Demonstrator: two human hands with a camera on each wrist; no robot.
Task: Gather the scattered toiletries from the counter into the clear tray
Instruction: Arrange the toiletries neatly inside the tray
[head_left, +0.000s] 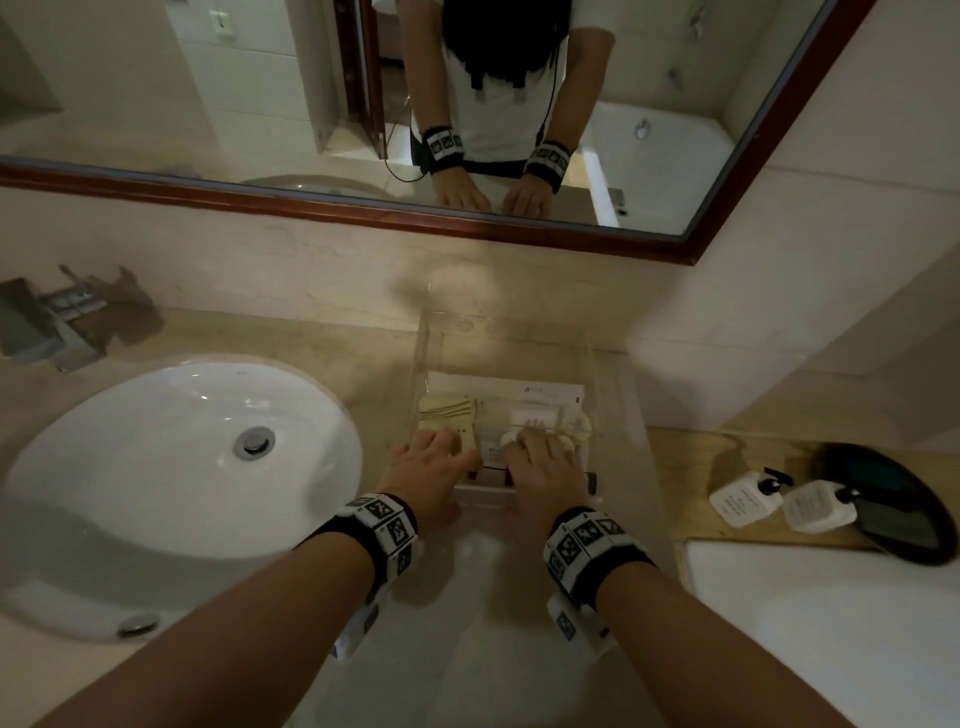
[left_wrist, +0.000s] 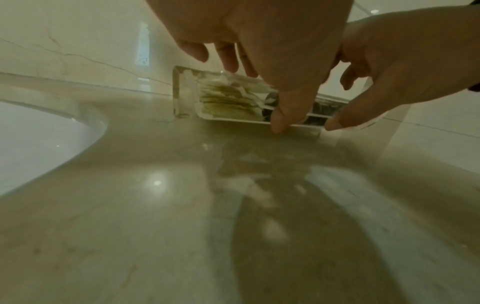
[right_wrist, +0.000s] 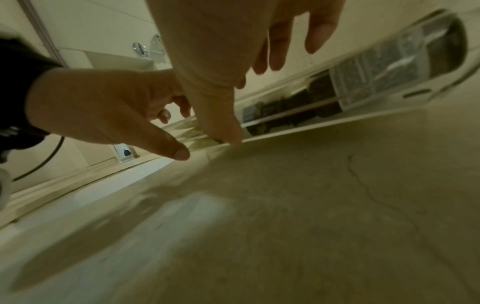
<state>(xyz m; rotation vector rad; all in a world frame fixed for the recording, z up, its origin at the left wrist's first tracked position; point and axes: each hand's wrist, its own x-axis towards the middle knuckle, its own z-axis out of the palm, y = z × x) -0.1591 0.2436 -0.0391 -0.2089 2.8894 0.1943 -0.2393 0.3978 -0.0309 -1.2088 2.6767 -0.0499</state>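
A clear tray (head_left: 593, 364) stands on the beige counter to the right of the sink. Inside it lie cream packets (head_left: 447, 410), a long white sachet (head_left: 504, 392) and round pale items (head_left: 577, 426). My left hand (head_left: 431, 467) and right hand (head_left: 540, 462) sit side by side at its near wall. Fingers reach fairly straight over the contents, and both thumbs point down outside the wall. In the left wrist view the left hand (left_wrist: 272, 51) has its thumb tip at the base of the tray (left_wrist: 182, 94), with the right hand (left_wrist: 405, 67) beside it. The right wrist view shows the same tray (right_wrist: 337, 121).
A white sink (head_left: 171, 467) with a chrome faucet (head_left: 47, 322) lies to the left. At the right, two white pump bottles (head_left: 743, 499) stand on a wooden board beside a dark oval dish (head_left: 904, 499). A framed mirror (head_left: 467, 104) hangs behind the counter.
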